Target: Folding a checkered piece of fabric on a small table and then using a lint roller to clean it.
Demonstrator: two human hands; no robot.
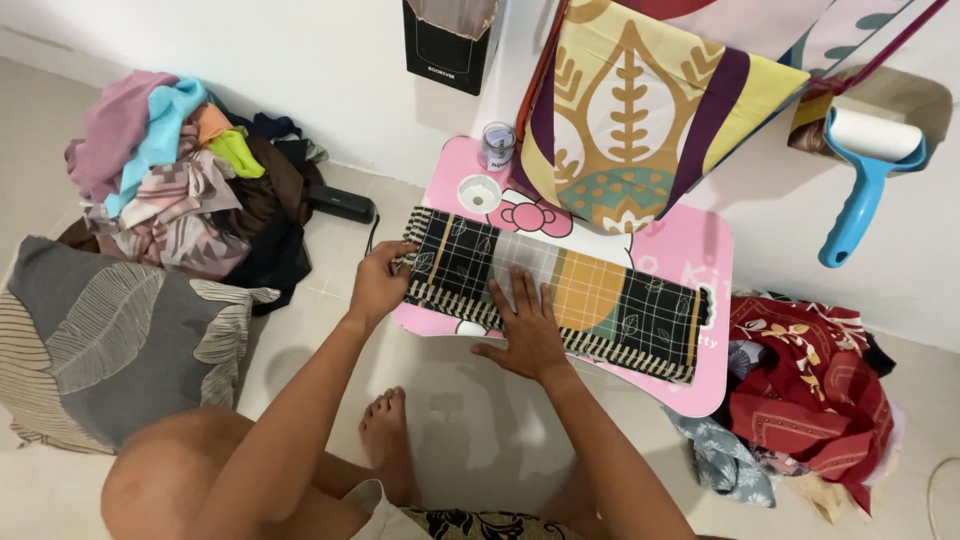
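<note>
The folded cloth, dark with a grid pattern, a pale panel and an orange panel, lies flat on the small pink counter. Its long axis runs from the upper left of the head view to the lower right, roughly along the counter's length. The striped hem faces the person along the near edge; one short end points toward the clothes heap on the left, the other toward the red patterned cloth on the floor at the right.

The left hand pinches the left short end, its fingers closed on the fabric edge. The right hand rests palm-down on the middle of the cloth, fingers spread wide and flat, gripping nothing.

Risks, as judged from this position:
- The cloth's near long edge lies close to the counter edge. A pull toward the body would likely drag the fold off the counter.
- Uneven tension from the left hand could skew the layers and open the fold.
- The small jar and white round lid stand near the far left corner; a sideways sweep of the cloth could knock them over.
</note>
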